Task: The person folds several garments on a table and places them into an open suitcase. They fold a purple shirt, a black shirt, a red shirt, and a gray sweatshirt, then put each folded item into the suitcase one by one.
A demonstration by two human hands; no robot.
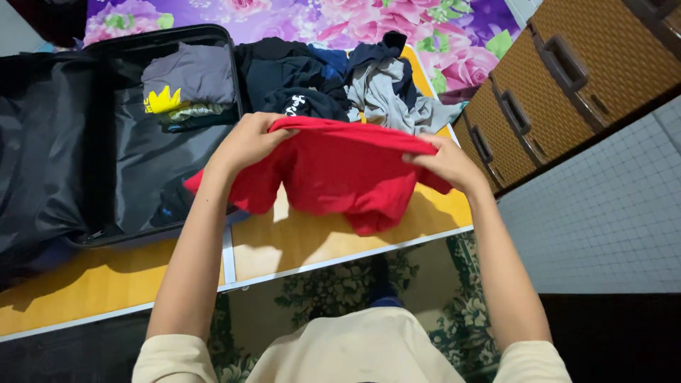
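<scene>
An open black suitcase (85, 142) lies on a yellow folding table (312, 237) at the left. Inside it sits a folded grey shirt (190, 74) with a yellow print, on top of other folded clothes. Just beside the suitcase, a loose pile of dark and grey clothes (340, 85) rests on the table. Behind is a bedsheet (369, 21) with pink flowers on purple. At the right stands a brown woven-look drawer unit (567, 78), next to a pale tiled floor (610, 213)
</scene>
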